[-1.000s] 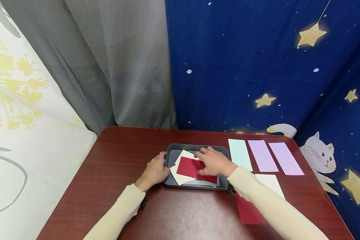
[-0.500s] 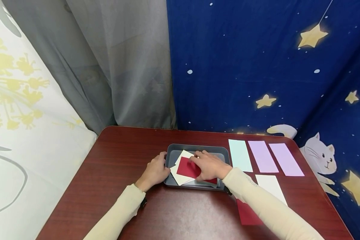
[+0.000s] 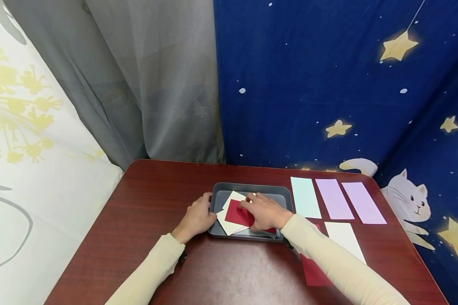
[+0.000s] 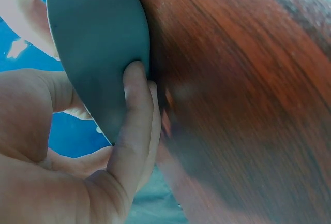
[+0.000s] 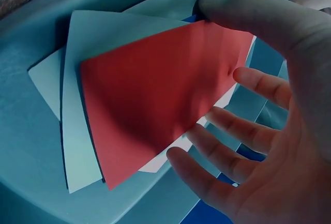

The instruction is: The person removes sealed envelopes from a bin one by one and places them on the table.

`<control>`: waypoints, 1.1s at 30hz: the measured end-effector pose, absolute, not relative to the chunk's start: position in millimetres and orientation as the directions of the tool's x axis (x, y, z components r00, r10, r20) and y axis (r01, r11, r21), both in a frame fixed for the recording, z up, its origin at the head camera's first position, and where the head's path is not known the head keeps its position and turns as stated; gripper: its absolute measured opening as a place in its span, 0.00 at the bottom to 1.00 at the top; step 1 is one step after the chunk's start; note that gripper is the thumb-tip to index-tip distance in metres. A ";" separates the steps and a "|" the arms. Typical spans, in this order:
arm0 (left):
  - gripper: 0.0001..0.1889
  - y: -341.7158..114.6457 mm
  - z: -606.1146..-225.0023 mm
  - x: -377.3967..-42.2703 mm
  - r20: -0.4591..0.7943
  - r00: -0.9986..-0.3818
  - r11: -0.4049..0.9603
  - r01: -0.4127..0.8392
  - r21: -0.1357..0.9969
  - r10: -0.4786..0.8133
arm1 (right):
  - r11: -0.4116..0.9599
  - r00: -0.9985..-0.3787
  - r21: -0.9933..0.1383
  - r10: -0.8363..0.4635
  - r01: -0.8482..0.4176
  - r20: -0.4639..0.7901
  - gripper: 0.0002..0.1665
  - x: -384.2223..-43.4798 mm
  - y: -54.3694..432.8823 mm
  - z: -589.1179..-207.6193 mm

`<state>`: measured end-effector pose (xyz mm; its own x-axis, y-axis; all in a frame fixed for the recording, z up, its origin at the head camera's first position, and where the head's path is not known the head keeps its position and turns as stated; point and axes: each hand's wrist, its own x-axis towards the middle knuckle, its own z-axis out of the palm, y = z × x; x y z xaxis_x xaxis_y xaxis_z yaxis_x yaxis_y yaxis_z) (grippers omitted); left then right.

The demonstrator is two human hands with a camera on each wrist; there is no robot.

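Note:
A dark grey tray (image 3: 252,185) lies on the table, and my left hand (image 3: 196,214) grips its left end. Close up in the left wrist view, fingers (image 4: 135,105) press against the tray's outer wall (image 4: 98,38). Inside the tray a red paper card (image 3: 237,212) tops several white and pale cards (image 3: 227,228) that lie fanned at angles. Over the red card reaches my right hand (image 3: 266,212). In the right wrist view its thumb is at one long edge of the red card (image 5: 145,100), its spread fingers (image 5: 207,146) at or near the opposite edge.
Right of the tray, a mint card (image 3: 306,197) and two lilac cards, one nearer (image 3: 334,199) and one farther right (image 3: 364,202), form a row. A white card (image 3: 345,237) and another red card (image 3: 314,271) lie in front, partly under my right forearm. Curtains hang behind the table (image 3: 156,190).
My right hand has shifted a little left over the red card and settled there. My left hand and the tray have stayed in place.

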<state>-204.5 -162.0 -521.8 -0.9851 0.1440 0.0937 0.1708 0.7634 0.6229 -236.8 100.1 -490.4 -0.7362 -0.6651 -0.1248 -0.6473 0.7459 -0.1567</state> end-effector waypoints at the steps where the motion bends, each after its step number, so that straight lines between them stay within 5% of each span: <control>1: 0.32 -163.8 -526.9 -207.0 0.105 -0.983 0.761 0.181 0.623 0.149 | 0.743 -0.734 -0.158 -0.668 -0.650 -0.124 0.45 -237.1 100.3 -490.3; 10: 0.36 -177.2 -586.1 -236.0 0.161 -0.974 0.769 0.223 0.599 0.158 | 0.720 -0.716 -0.173 -0.691 -0.671 -0.099 0.43 -238.0 103.7 -486.5; 20: 0.33 -166.2 -534.8 -212.6 0.113 -0.981 0.764 0.196 0.615 0.160 | 0.726 -0.724 -0.199 -0.683 -0.659 -0.094 0.42 -236.9 109.2 -476.8; 33: 0.35 -171.2 -561.8 -225.0 0.131 -0.979 0.775 0.204 0.598 0.157 | 0.717 -0.723 -0.178 -0.690 -0.674 -0.037 0.40 -233.4 134.0 -465.2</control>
